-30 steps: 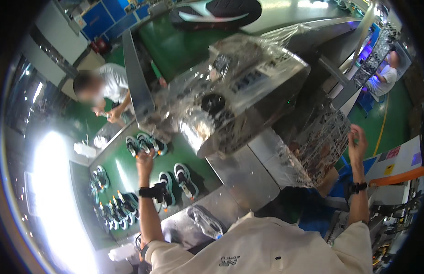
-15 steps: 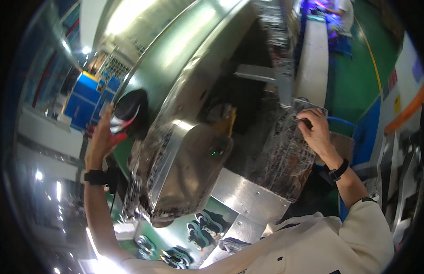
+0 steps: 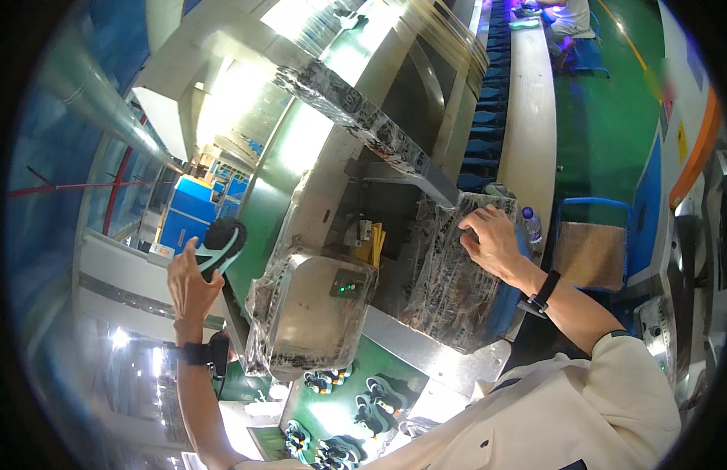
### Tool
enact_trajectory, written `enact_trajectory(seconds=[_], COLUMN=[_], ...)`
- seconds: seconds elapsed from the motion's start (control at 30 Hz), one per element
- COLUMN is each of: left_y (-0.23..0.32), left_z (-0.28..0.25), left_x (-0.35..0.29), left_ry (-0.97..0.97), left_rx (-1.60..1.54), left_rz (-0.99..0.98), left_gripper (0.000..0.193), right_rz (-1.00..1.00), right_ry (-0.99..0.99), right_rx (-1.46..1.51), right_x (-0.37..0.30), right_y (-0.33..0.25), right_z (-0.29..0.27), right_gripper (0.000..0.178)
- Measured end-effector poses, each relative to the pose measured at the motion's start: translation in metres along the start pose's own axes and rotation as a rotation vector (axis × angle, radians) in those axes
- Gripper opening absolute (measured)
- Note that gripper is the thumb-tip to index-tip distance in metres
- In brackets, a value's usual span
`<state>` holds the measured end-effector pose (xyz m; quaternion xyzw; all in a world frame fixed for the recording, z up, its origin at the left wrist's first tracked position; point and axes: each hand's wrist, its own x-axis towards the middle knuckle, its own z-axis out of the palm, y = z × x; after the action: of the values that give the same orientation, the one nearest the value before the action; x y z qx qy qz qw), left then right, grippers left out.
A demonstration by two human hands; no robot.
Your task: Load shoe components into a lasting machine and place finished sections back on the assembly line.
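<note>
Left hand (image 3: 193, 287) moved to shoe (image 3: 224, 233), half-open, hold unclear; right hand (image 3: 493, 241) empty, half-curled over wrapped box (image 3: 457, 301).

Control housing (image 3: 312, 317): smooth metal, slight sheen. Wrapped panel (image 3: 449, 294): glossy, crinkled plastic film. Shirt (image 3: 536, 411): matt cloth; shoe (image 3: 224, 233) top looks matt.

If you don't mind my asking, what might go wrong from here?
The shoe is at the left hand, but how firmly it is gripped isn't clear, so it might drop. The bottle is close to the right hand and could get knocked. The wrinkled plastic wrap near that hand might snag it.
</note>
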<state>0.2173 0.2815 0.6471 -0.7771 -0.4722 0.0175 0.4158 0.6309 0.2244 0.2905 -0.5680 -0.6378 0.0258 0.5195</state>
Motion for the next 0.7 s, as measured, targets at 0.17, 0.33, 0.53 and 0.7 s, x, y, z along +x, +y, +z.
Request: enact_trajectory(seconds=[0.17,0.33,0.53,0.7], left_y=[0.066,0.170,0.349,0.367], left_z=[-0.109,-0.114,-0.026,0.010], left_x=[-0.032,-0.054,-0.089,-0.107], left_ry=[0.315,0.506,0.236,-0.064], left_rx=[-0.379,-1.420,-1.816,-1.461], left_rz=[-0.286,-0.432,-0.747,-0.282], left_gripper=[0.071,0.054,0.038,0.051], right_rz=[0.086,0.106,0.667,0.315], right_ry=[-0.180,-0.387,0.058,-0.196], right_rx=[0.294,1.220,1.241,0.513], right_x=[-0.003,-0.007,-0.037,0.004], right_y=[-0.027,-0.112,-0.119,-0.080], right_z=[-0.014,-0.019,-0.047,-0.097], right_gripper=[0.036,0.093,0.066,0.064])
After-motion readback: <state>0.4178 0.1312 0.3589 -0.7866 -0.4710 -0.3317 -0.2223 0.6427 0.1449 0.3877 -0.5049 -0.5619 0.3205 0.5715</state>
